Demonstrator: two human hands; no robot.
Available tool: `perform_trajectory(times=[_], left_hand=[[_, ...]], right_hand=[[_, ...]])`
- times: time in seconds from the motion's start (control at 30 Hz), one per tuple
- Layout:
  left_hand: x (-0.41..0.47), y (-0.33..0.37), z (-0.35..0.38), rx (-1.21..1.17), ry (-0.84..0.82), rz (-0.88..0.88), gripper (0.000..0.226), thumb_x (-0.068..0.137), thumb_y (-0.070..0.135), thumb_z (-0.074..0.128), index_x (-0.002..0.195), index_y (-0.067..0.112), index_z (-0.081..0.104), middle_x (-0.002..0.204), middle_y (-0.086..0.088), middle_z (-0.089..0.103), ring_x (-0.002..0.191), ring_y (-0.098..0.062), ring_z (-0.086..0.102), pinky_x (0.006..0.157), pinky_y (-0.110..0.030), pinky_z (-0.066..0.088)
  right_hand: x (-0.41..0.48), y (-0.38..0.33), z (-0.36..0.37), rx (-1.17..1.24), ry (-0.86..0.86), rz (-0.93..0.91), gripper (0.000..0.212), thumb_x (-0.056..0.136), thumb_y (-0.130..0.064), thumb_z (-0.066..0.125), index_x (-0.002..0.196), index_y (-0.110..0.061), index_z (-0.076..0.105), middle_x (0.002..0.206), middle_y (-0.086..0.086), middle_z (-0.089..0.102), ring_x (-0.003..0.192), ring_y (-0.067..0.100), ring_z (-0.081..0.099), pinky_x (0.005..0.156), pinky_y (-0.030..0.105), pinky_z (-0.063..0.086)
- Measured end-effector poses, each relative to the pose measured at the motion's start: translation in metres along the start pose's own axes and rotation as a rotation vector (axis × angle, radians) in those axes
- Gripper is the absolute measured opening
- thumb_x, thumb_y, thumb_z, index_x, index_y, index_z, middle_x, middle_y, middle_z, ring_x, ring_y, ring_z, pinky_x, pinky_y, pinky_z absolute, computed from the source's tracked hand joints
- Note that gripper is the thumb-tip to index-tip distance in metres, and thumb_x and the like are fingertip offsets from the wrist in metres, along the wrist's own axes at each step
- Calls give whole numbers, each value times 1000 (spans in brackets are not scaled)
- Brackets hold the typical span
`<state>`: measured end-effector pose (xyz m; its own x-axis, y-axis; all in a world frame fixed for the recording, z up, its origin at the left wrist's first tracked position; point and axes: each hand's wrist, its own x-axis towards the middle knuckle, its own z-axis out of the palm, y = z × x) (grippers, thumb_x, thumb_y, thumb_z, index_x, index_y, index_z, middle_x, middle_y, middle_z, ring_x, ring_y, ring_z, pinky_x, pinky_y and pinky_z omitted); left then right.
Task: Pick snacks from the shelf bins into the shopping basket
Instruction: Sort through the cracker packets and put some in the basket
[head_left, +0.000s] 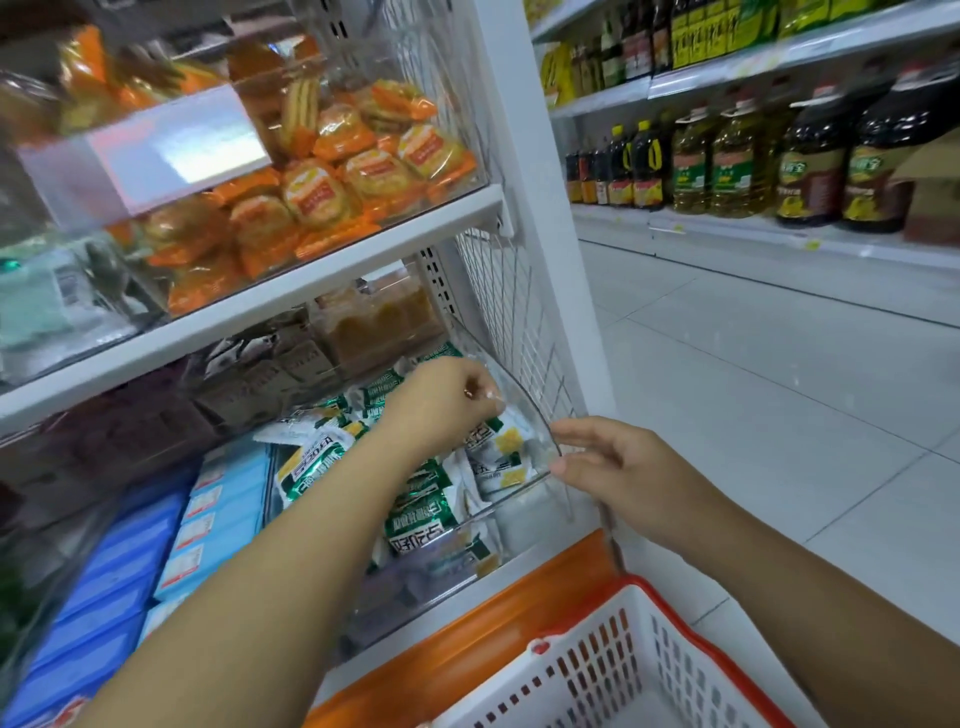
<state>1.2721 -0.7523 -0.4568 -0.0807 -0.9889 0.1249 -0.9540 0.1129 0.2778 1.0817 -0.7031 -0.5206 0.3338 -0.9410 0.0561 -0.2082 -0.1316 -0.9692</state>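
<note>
My left hand (441, 402) reaches into a clear plastic bin (524, 415) on the lower shelf, fingers curled down onto the green-and-white snack packets (415, 514) heaped inside; I cannot tell whether it has hold of one. At the bin's right front edge, my right hand (618, 478) touches the clear plastic wall with thumb and fingertips, and a dark strap hangs down from under its palm. The white shopping basket (639, 670) with a red rim hangs at the lower right, below my right arm.
An upper bin holds orange-wrapped round cakes (332, 182). Blue packets (208, 530) fill the bin to the left. An orange shelf ledge (467, 639) runs under the bins. A white upright and wire grid (519, 312) bound the shelf on the right. Oil bottles (737, 166) line the far aisle.
</note>
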Motion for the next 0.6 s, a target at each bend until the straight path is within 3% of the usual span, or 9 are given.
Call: perform_trajectory(times=[0.07,0.13,0.27,0.33,0.4,0.5,0.6], left_hand=[[-27,7,-14,-256,183,41,11,87,25,69,80,20,64,71,8,61,61,1,54,56,-12,41],[-54,17,-21,-502,273,55,10,86,18,70,78,18,65,62,14,59,55,6,51,53,-6,38],[-90,30,-19,-803,260,9,7,83,9,69,79,12,65,60,11,63,58,4,58,56,-9,44],[-99,34,-16,-885,265,-30,8,82,9,70,77,12,64,62,8,66,60,1,62,56,-11,47],[-106,37,-13,-960,256,-65,8,78,9,71,77,11,64,64,5,68,61,-2,64,56,-13,48],[-115,45,-14,-1076,222,-121,13,71,14,71,79,8,63,63,3,68,57,-4,64,52,-13,47],[-120,55,-16,-1266,120,-232,7,75,12,67,78,8,61,62,0,68,53,-6,62,47,-14,46]], right_hand=[[-3,-7,-1,-11,63,-38,40,87,-34,65,125,-36,54,111,-27,54,109,-5,52,89,19,39],[-5,-15,-2,50,97,-65,43,85,-31,68,126,-32,55,115,-24,58,106,-5,56,91,21,43],[-17,-29,0,264,73,-68,26,85,-23,68,111,-25,66,101,-8,72,95,7,68,87,34,55],[-26,-31,2,353,66,-58,14,84,-19,67,97,-24,69,94,-2,74,91,13,70,86,38,56],[-33,-31,4,482,39,-37,16,77,-20,69,94,-17,70,92,3,75,90,19,71,86,39,54],[-41,-31,3,573,-6,3,30,68,-26,67,94,-11,70,94,8,74,90,22,71,81,36,53],[-45,-31,1,641,-45,50,19,79,-17,63,94,-7,69,93,9,74,86,19,71,74,30,52]])
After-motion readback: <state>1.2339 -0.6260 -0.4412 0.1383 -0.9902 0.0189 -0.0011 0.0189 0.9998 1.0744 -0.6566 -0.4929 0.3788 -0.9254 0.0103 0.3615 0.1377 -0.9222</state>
